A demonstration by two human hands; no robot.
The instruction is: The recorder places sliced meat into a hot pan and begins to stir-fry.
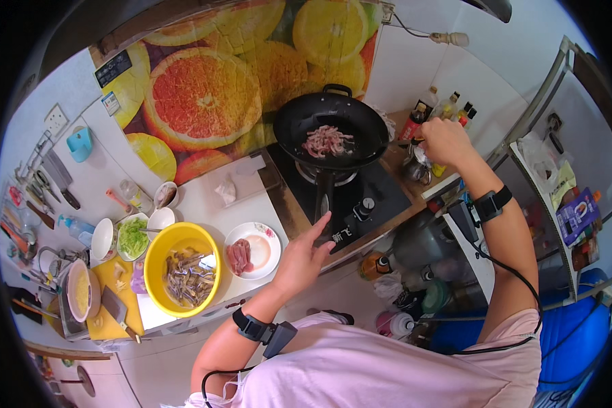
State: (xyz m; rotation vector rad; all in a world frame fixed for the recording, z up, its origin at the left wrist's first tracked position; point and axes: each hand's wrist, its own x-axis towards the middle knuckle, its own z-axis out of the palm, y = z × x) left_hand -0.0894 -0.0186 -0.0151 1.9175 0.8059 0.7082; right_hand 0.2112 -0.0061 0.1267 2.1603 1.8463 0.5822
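Observation:
A black wok (285, 125) sits on the gas hob (382, 196), with sliced meat strips (327, 142) heaped in its middle. Its long handle (325, 196) points towards me. My left hand (303, 257) is held beside the end of this handle, fingers apart and holding nothing. Right of the wok, my right hand (446, 140) is curled around a thin dark utensil handle (414, 141), whose kind I cannot make out. A metal container (416, 168) stands just below that hand, and sauce bottles (446, 106) stand behind it.
Left of the hob are a white plate (269, 270) with raw meat, a yellow basin (150, 270) of soaking strips, and a bowl of chopped greens (132, 237). A cleaver (115, 306) lies on the yellow cutting board (99, 326). Knives (56, 168) hang on the left wall.

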